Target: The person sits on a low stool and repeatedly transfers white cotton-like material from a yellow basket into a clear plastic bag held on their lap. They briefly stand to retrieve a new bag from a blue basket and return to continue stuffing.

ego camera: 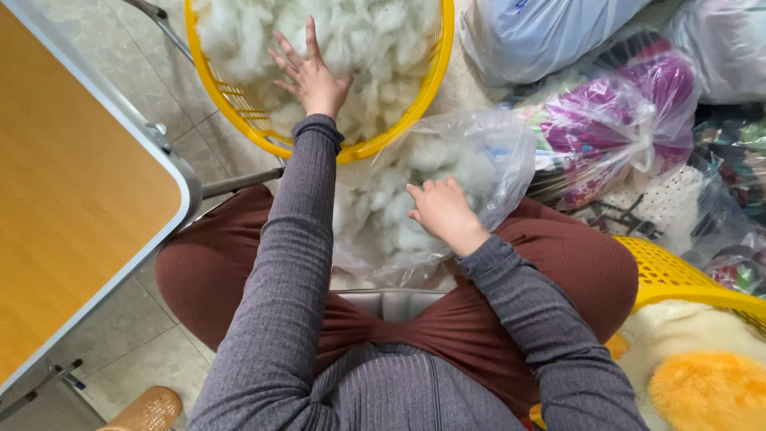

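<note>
A small home workshop for stuffing soft toys, seen from a seated worker's lap. Ahead of the hands, a yellow basket (415,88) holds loose white fibre filling (359,40); a clear plastic bag (479,160) of the same rests on the knees. To the right lie bagged fabrics (622,120) and plush pieces (702,383); to the left, a folding table (72,199) on a tiled floor (136,343).

Grey ribbed long sleeves (279,263); rust-brown trousers (574,271)
</note>
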